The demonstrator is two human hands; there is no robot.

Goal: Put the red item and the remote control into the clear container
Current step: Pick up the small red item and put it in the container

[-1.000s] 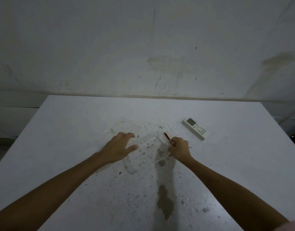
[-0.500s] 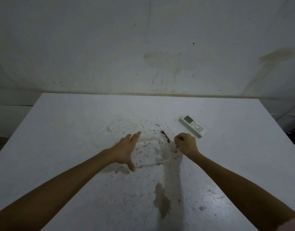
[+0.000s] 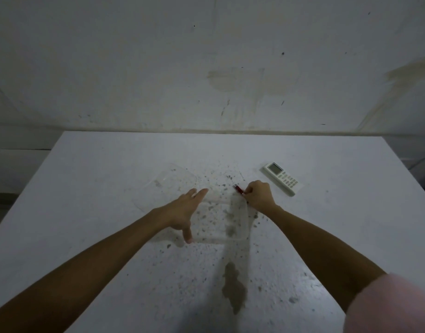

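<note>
A clear plastic container (image 3: 240, 233) lies on the white table between my hands. My left hand (image 3: 184, 212) rests spread against its left side, fingers apart and thumb pointing down at the near corner. My right hand (image 3: 259, 195) is closed on a small red item (image 3: 238, 189), which sticks out to the left of the fingers, just above the container's far right corner. A white remote control (image 3: 282, 178) with a small screen lies flat on the table to the right of that hand.
A clear lid (image 3: 168, 186) lies flat to the left, behind my left hand. The white table (image 3: 98, 188) is speckled with dark spots and carries a brownish stain (image 3: 233, 284) near me. A stained wall stands close behind the far edge.
My left hand has opened from a curled hold on the container's rim to a spread hand at its left side. My right hand, still holding the red item, has shifted slightly right and farther.
</note>
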